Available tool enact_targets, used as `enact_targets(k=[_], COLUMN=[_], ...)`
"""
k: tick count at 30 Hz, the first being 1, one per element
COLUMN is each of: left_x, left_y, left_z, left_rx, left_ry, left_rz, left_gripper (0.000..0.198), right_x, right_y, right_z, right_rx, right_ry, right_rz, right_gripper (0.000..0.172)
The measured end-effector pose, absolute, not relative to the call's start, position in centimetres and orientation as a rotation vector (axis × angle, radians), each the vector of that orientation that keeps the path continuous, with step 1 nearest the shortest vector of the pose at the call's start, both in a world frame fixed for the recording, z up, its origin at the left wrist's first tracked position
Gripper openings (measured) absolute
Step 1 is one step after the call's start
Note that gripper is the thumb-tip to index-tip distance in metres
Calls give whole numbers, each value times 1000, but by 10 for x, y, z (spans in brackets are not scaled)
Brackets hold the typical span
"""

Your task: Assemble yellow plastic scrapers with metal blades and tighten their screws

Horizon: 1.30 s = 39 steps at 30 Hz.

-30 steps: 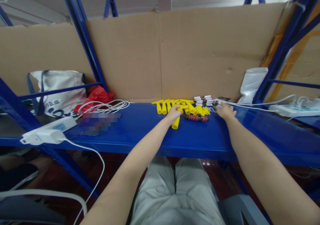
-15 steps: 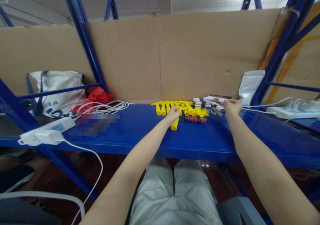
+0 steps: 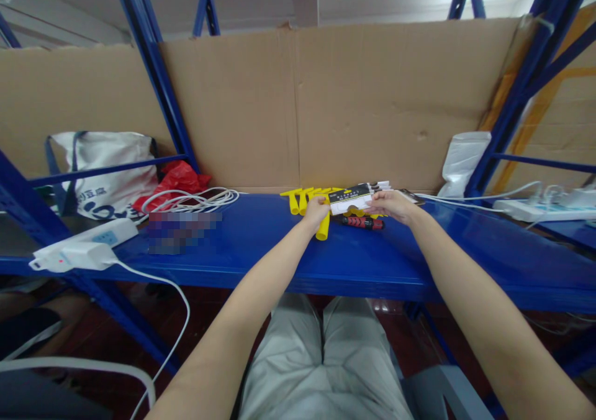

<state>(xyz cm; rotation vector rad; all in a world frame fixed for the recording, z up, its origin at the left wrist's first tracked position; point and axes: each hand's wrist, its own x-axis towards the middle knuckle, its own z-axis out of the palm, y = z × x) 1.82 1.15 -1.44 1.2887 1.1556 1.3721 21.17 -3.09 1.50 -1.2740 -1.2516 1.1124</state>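
My left hand (image 3: 316,210) is closed round a yellow plastic handle (image 3: 322,228) that points down toward the blue shelf (image 3: 261,246). More yellow handles (image 3: 300,197) lie in a row just behind it. My right hand (image 3: 392,204) pinches a black and white card (image 3: 350,197) and holds it over the yellow pieces, close to my left hand. A red and black screwdriver (image 3: 361,222) lies on the shelf below the card. A few more cards (image 3: 382,185) are stacked behind my right hand.
A cardboard wall (image 3: 298,103) closes the back of the shelf. At the left lie a white power strip (image 3: 79,246), coiled white cable (image 3: 190,199), a red bag (image 3: 179,178) and a white tote bag (image 3: 109,171). A white pouch (image 3: 463,162) and another power strip (image 3: 540,205) sit at the right.
My right hand reached to the card stack at the right, took a card, and brought it left over the yellow handles. My left hand stayed on its yellow handle.
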Motion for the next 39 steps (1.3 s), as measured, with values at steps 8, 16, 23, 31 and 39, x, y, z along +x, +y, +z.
enact_targets(k=[8, 16, 23, 31, 39], left_x=[9, -12, -15, 4, 10], left_y=[14, 21, 26, 12, 7], left_z=[2, 12, 8, 4, 5], left_rx=[858, 543, 601, 888, 1071], left_ry=[1086, 988, 986, 927, 960], left_rz=[1577, 1725, 1764, 1621, 1467], left_gripper=[33, 34, 34, 28, 11], right_x=[209, 209, 203, 189, 188], right_y=[-35, -38, -41, -39, -32], right_z=[16, 19, 19, 16, 14], right_rx=[-1255, -1183, -1107, -938, -977], right_ry=[-1288, -1368, -1430, -1416, -1263], right_rz=[1125, 1206, 1219, 1289, 1151], right_gripper=[22, 19, 21, 27, 27])
